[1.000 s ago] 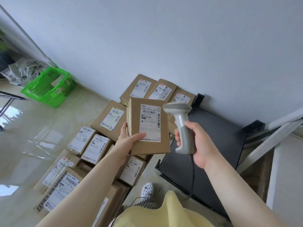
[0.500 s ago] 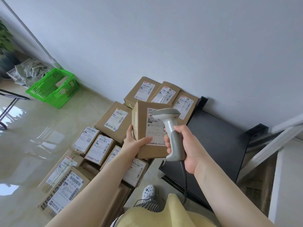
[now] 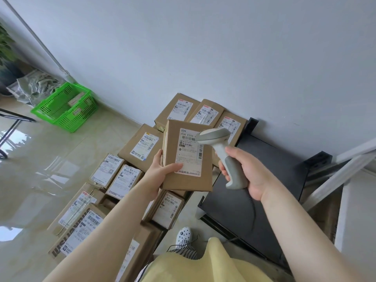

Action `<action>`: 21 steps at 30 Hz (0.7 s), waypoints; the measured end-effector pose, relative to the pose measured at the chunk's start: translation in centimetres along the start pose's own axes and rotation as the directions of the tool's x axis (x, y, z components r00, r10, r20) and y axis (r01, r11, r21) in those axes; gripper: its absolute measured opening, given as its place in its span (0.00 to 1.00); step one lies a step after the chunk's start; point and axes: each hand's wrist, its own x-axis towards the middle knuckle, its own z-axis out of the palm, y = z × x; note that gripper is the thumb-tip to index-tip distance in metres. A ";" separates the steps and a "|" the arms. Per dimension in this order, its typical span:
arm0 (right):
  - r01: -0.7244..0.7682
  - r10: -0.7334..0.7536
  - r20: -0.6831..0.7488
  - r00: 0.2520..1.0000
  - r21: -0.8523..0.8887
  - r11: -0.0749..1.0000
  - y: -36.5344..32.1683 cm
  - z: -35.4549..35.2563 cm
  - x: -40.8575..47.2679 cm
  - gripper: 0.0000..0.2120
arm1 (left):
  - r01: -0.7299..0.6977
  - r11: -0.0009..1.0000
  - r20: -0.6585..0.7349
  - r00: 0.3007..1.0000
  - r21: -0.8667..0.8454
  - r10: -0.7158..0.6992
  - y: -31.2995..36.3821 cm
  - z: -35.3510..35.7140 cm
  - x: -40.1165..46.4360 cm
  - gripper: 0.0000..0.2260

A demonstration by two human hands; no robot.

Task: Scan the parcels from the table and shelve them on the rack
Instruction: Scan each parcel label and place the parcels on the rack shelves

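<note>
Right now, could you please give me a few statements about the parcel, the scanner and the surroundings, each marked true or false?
1. The left hand holds a cardboard parcel with its label facing up. True.
2. The right hand holds a pen. False: it grips a grey handheld scanner.
3. The scanner's head is over the parcel's label. True.
4. The green basket sits on the black table. False: it stands on the floor by the wall.
5. The held parcel is the only one in view. False: many other labelled parcels lie below it.
</note>
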 end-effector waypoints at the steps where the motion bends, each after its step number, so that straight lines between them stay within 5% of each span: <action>1: 0.026 -0.025 0.018 1.000 -0.079 0.997 -0.4 -0.8 0.1 0.17 | 0.004 1.000 0.018 1.000 0.017 -0.005 0.4 -0.3 0.0 0.52; 10: 0.067 0.029 0.205 0.978 -0.450 0.890 -1.6 -4.2 0.0 0.24 | -0.011 0.991 0.117 0.993 0.133 -0.005 1.8 -1.6 0.0 0.49; 21: 0.121 -0.006 0.264 0.964 -0.420 0.899 -1.3 -4.8 -0.3 0.13 | -0.022 0.990 0.102 0.995 0.139 0.008 2.2 -1.2 -0.5 0.49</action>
